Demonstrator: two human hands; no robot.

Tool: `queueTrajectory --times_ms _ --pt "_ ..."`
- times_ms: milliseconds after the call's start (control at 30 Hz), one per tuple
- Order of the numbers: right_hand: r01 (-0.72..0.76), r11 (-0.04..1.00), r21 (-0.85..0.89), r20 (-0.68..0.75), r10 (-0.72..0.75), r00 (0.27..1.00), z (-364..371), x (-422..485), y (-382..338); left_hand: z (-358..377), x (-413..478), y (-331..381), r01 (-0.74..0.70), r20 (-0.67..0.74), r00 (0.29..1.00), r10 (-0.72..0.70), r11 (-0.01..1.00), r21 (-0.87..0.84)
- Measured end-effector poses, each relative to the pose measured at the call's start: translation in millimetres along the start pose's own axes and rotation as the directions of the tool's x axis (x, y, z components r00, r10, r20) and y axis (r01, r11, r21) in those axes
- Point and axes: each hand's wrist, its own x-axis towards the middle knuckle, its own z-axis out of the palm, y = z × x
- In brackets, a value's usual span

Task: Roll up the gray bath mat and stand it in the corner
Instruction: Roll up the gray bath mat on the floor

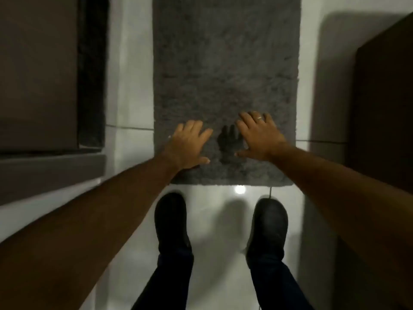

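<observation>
White glossy tile floor (131, 90) fills the frame, one bright light reflection near the mat's near edge. Dark brown panels sit on both sides: left one (38, 70) with a black strip along its inner edge, right one (384, 97) cut off by the frame. Can't tell whether they're doors or cabinets, too dim and blurred.

Gray bath mat (225, 63) lies flat and unrolled on the floor between them. Rectangular, shaggy pile, slightly ragged edges. Long axis runs straight away from the person; far end is cut off at the top of the frame, so full length unknown. Near short edge sits just ahead of the shoes.

Two black shoes (171, 220) on bare tile, dark trousers above, legs cut off at the bottom.

Left hand (188, 145) spread wide, palm down near the mat's near left corner, gripping nothing. Right hand (260, 135) also splayed flat, palm down over the pile beside it, ring on one finger, nothing grasped. Hand-shaped shadow on the pile between them. Whether the palms actually press the mat is hard to tell.
</observation>
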Motion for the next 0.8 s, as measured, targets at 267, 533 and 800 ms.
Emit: queueTrajectory --times_ms 267,533,800 --pt "0.169 0.983 -0.069 -0.002 -0.17 0.985 153 -6 -12 159 1 28 -0.106 0.159 0.985 0.065 0.957 0.269" --pt "0.129 0.987 -0.096 -0.01 -0.131 0.991 165 -26 -20 148 13 7 -0.294 -0.035 0.951 0.309 0.93 0.219" --pt "-0.152 0.982 0.116 -0.14 0.167 0.976 126 21 -3 127 44 1 0.131 -0.167 0.978 -0.122 0.99 0.049"
